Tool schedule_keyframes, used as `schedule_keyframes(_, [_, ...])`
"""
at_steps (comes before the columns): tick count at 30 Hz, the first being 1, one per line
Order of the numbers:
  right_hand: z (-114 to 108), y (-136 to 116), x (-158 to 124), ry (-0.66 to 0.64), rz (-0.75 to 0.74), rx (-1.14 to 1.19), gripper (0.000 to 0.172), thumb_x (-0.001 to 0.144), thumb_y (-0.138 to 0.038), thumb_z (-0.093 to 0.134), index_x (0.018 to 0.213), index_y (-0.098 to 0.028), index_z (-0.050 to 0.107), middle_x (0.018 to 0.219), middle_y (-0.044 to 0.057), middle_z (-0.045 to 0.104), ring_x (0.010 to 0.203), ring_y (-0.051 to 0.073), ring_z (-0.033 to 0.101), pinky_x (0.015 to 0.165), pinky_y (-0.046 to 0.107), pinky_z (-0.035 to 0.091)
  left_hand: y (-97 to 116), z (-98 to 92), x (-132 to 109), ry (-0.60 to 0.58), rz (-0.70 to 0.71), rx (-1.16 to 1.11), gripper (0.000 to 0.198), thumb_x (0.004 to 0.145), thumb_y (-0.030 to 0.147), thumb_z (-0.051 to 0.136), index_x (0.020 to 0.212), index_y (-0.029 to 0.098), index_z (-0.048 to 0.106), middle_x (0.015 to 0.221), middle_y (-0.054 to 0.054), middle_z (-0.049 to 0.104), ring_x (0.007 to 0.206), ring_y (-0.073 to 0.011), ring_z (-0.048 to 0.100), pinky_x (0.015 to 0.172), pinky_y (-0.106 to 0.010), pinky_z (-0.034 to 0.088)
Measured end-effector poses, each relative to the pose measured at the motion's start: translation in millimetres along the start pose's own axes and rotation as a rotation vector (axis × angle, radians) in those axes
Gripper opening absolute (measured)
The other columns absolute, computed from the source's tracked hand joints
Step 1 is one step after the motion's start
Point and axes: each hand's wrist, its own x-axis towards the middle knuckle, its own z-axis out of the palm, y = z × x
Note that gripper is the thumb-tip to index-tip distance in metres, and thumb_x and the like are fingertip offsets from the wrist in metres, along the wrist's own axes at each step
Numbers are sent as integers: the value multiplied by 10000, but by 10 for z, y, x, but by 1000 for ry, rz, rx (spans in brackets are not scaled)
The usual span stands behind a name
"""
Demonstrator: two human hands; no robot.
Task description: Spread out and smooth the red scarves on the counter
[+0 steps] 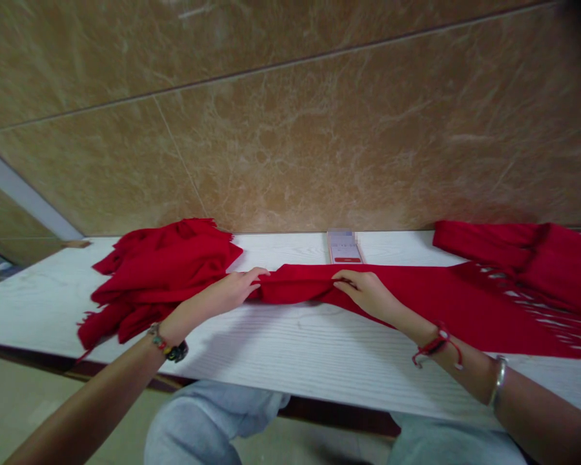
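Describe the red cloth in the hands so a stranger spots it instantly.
Start at the white table against the brown wall. Right of the crumpled red heap runs the long cloth. Unlike heap or folded bundle, it's held by the left hand and right hand.

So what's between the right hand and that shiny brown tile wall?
In the head view: the far edge of a long red fringed scarf, then a flat rectangular phone on the white wood-grain table.

Both hands [235,289] [366,294] pinch, forearms [111,384] [475,374] angled forward and inward.
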Motion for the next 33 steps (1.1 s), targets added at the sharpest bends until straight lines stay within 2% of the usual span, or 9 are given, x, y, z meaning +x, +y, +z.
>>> schedule_keyframes(6, [-47, -10, 5, 42, 4, -25, 164, 785, -169, 477, 845, -175, 630, 810, 31, 680, 722, 159, 622, 676, 255, 474, -4, 114, -80, 51, -40, 146, 132, 802, 144, 483, 907, 126, 561, 952, -102, 601, 865, -209, 578, 781, -319, 453])
schedule_keyframes(10, [-46, -4, 12, 55, 11, -28, 164, 786, -184, 474, 833, -176, 630, 796, 31, 681, 706, 160, 623, 658, 253, 477, -141, 80, -109, 104, -94, 43, 220, 810, 124, 428, 991, 148, 550, 985, -78, 623, 899, -187, 583, 817, -290, 438])
schedule_keyframes(15, [-23, 40, 25, 104, 28, -39, 167, 788, -194, 468, 827, -181, 630, 817, 43, 685, 728, 180, 629, 667, 280, 485, -289, -155, 1, 92, -52, -151, 278, 861, 228, 353, 1108, 181, 473, 1024, -56, 605, 875, -161, 592, 772, -267, 448])
schedule_keyframes(18, [-24, 67, 29, 134, 38, -36, 164, 786, -205, 477, 836, -180, 631, 833, 54, 684, 747, 193, 631, 688, 304, 491, -286, -252, 71, 57, -7, -247, 261, 867, 241, 335, 1085, 169, 461, 1002, -60, 600, 871, -156, 582, 757, -268, 450])
schedule_keyframes(21, [-34, 91, 32, 148, 50, -34, 160, 778, -196, 477, 823, -186, 630, 828, 49, 684, 750, 195, 633, 692, 310, 494, -224, -226, 57, -8, 35, -309, 223, 850, 257, 386, 1035, 165, 469, 965, -52, 599, 860, -147, 574, 744, -251, 451])
schedule_keyframes(24, [-38, 116, 35, 154, 60, -27, 161, 773, -177, 470, 820, -185, 623, 830, 43, 683, 759, 190, 633, 703, 306, 495, -149, -84, -29, -28, 42, -192, 239, 782, 261, 512, 1002, 165, 498, 968, -54, 594, 858, -163, 569, 756, -260, 450])
schedule_keyframes(28, [-49, 122, 33, 161, 54, -22, 161, 777, -171, 465, 831, -181, 616, 831, 44, 682, 765, 183, 633, 712, 297, 496, -152, 57, -125, 21, -23, 104, 230, 781, 123, 443, 987, 148, 543, 979, -85, 604, 888, -199, 570, 802, -314, 439])
schedule_keyframes(31, [-75, 75, 20, 150, -5, -42, 171, 791, -180, 454, 848, -178, 615, 836, 46, 681, 764, 178, 633, 713, 295, 499, -232, -50, -153, 80, -75, 186, 320, 763, 42, 378, 1023, 126, 545, 1047, -107, 587, 970, -203, 546, 866, -318, 410])
schedule_keyframes(33, [-91, 23, 2, 122, -87, -61, 182, 801, -185, 445, 863, -177, 615, 866, 50, 678, 791, 176, 630, 733, 297, 497, -249, -175, -172, 98, -78, 178, 313, 787, 69, 373, 1040, 135, 543, 1081, -98, 576, 1005, -199, 528, 900, -321, 389])
